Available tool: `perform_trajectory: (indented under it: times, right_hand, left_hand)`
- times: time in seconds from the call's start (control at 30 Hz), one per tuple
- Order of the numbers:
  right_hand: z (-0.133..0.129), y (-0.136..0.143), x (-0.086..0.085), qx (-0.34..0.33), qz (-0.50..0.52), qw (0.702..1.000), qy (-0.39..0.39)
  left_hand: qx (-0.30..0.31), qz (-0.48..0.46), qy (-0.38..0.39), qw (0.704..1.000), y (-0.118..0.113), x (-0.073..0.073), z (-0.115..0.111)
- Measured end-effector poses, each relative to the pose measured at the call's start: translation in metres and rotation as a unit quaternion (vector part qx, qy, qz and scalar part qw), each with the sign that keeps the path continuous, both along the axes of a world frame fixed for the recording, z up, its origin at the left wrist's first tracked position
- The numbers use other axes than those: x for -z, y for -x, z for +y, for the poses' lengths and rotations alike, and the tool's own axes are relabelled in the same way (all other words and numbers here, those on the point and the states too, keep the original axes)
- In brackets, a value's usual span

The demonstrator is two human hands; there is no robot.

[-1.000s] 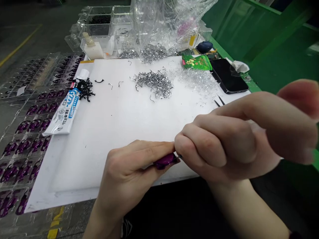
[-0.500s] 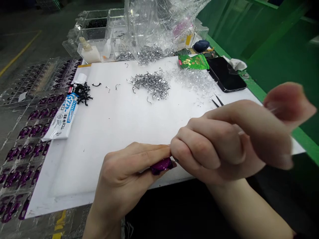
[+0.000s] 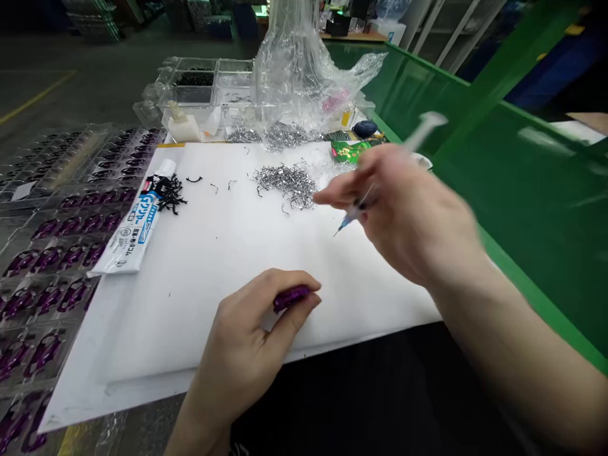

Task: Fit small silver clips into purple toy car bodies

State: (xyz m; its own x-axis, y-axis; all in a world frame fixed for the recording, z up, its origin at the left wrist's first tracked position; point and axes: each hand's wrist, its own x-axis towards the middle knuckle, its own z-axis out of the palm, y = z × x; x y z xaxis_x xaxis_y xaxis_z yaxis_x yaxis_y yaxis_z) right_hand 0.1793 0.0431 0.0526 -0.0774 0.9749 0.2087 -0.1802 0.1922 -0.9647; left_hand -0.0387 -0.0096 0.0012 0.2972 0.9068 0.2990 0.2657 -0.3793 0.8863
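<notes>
My left hand (image 3: 247, 332), near the front of the white board (image 3: 204, 316), is closed around a small shiny purple part (image 3: 291, 297). Thumb and fingers press it from both sides and cover much of it. Out over the right of the board, my right hand (image 3: 418, 218) grips a syringe (image 3: 350, 217) with a blue-hubbed needle. The needle points down and left, above the board, and the plunger end sticks up behind the hand. Motion smears this hand and the syringe. Beyond it lies a pile of small silvery curved pieces (image 3: 287, 183).
A glue tube (image 3: 135, 231) and a cluster of black pieces (image 3: 171, 193) lie on the left. Clear trays of purple parts (image 3: 47, 256) line the left side. A green packet (image 3: 346, 151), a white bottle (image 3: 183, 126) and clear plastic wrap (image 3: 294, 63) are at the back.
My right hand has moved away from the left hand, forward over the board, and a syringe now shows in it. The left hand still holds the purple part. The camera view has tilted up.
</notes>
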Motion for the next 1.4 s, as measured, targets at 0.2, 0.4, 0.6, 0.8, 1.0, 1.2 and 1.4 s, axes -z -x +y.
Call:
perform_trajectory:
  times: [0.2, 0.4, 0.6, 0.8, 1.0, 1.2, 1.4]
  right_hand:
    - [0.018, 0.032, 0.034, -0.092, -0.253, 0.963, -0.029]
    - [0.048, 0.011, 0.015, -0.111, -0.285, 0.952, -0.005]
    - [0.089, 0.013, -0.011, -0.020, -0.429, 0.903, 0.006]
    - [0.099, 0.045, 0.003, -0.064, -0.503, 0.862, 0.007]
    - [0.102, 0.032, 0.006, -0.057, -0.452, 0.889, 0.052]
    - [0.072, 0.001, -0.005, -0.037, -0.349, 0.932, 0.089]
    - [0.017, -0.030, 0.010, -0.012, -0.384, 0.916, 0.113]
  left_hand:
    - [-0.046, -0.068, 0.069, 0.994, 0.000, 0.001, -0.006]
    - [-0.028, -0.114, 0.121, 0.986, 0.005, -0.002, -0.011]
    - [0.060, -0.164, 0.161, 0.972, 0.014, 0.000, -0.006]
    - [0.043, -0.205, 0.139, 0.968, 0.014, 0.006, -0.007]
    - [0.018, -0.158, 0.090, 0.983, 0.015, 0.005, -0.004]
    - [-0.028, -0.161, 0.089, 0.983, 0.011, 0.006, -0.004]
    - [-0.089, -0.171, 0.117, 0.974, 0.004, 0.001, -0.007]
